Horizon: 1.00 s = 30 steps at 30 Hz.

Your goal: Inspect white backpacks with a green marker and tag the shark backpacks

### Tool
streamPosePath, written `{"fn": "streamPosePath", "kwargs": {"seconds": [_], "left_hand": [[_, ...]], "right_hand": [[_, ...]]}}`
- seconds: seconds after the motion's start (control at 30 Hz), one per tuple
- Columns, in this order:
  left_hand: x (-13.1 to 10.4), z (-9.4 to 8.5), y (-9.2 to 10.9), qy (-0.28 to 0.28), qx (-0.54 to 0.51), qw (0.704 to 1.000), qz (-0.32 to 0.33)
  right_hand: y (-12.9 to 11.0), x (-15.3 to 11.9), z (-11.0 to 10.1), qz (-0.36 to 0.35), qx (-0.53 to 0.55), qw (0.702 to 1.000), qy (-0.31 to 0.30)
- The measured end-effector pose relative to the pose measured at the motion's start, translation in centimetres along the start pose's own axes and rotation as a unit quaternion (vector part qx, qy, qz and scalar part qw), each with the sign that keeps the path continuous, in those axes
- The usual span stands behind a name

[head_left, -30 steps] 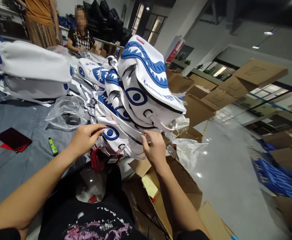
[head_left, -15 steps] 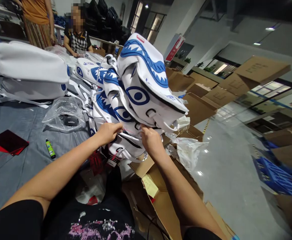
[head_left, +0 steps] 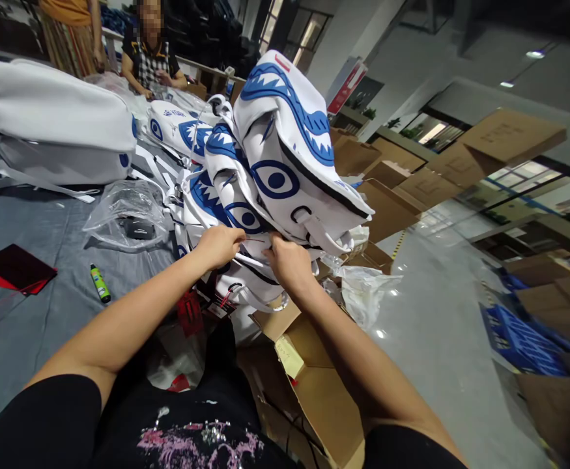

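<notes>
A leaning stack of white backpacks (head_left: 285,150) printed with blue shark teeth and eyes stands at the edge of the grey table (head_left: 30,326). My left hand (head_left: 221,244) and my right hand (head_left: 289,260) are close together at the lower front of the stack. Each pinches an end of a thin red string (head_left: 256,240) stretched between them, just under a printed eye. Red and black hang tags (head_left: 191,309) dangle below my left wrist. The fingertips are partly hidden against the fabric.
On the table lie a clear plastic bag (head_left: 128,218), a small green bottle (head_left: 99,283), a dark red card (head_left: 15,268) and another white backpack (head_left: 55,124). An open cardboard box (head_left: 314,378) sits below my arms. More cartons (head_left: 397,189) are stacked at the right; two people (head_left: 150,55) work at the back.
Both hands rose from the lower bag and came together on the stack. The left hand, first apart with the string drawn out, now sits next to the right one.
</notes>
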<state>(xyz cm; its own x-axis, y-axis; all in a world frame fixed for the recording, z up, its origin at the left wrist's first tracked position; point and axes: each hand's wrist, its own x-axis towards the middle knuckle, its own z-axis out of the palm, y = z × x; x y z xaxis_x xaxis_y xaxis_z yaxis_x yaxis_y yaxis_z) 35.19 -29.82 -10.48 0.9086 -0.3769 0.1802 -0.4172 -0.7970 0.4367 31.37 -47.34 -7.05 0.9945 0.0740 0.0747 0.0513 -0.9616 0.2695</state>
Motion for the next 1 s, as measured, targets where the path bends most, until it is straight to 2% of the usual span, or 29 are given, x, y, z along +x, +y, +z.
{"fn": "streamPosePath", "kwargs": {"seconds": [0.13,0.37,0.53,0.67,0.8,0.9,1.0], "left_hand": [[0.4,-0.3,0.3,-0.011,-0.002,1.000,0.028],[1.8,-0.9,2.0,-0.027,0.012,0.996,0.079],[3.2,-1.2,1.5,-0.045,0.002,0.993,0.105],[3.6,-1.1,1.5,-0.063,-0.023,0.991,0.117],[3.7,-0.7,2.4,-0.073,-0.042,0.989,0.122],[3.5,-0.8,2.5,-0.080,-0.066,0.988,0.116],[3.2,-1.5,1.6,-0.083,-0.111,0.984,0.112]], "right_hand": [[0.9,-1.2,1.8,-0.006,0.050,0.996,0.077],[1.9,-1.1,3.3,-0.060,0.088,0.984,0.145],[1.3,-1.8,3.5,-0.022,0.034,0.982,0.187],[0.6,-2.1,3.3,0.004,0.012,0.987,0.162],[0.7,-1.9,3.3,-0.009,0.009,0.986,0.164],[1.3,-2.0,3.2,-0.037,-0.030,0.977,0.210],[2.3,-2.4,3.0,-0.085,-0.058,0.959,0.264]]}}
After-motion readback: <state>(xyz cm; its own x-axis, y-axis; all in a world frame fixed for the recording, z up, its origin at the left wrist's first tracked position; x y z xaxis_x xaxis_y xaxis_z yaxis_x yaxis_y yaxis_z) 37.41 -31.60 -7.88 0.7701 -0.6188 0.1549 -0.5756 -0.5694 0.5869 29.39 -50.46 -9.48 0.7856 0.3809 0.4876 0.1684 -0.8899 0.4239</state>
